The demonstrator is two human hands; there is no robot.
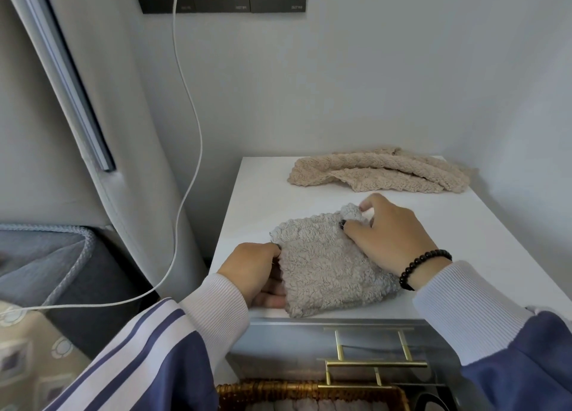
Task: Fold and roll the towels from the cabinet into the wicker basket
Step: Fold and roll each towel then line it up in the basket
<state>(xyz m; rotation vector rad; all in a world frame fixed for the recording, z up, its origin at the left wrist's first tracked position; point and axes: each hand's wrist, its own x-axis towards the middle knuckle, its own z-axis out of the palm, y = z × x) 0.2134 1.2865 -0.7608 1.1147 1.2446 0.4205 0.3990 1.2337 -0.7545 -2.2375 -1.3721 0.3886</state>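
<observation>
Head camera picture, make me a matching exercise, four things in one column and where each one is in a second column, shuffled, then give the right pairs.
Things:
1. grey towel
2. beige towel
3. wicker basket
4. white cable

Places:
A. hanging down the wall at the left
B. at the back of the white cabinet top, untouched
C. below the cabinet's front edge, at the bottom of the view
D. near the front edge, between the left hand and right hand

Pairs: 1-D, 2-B, 3-C, 4-A
</observation>
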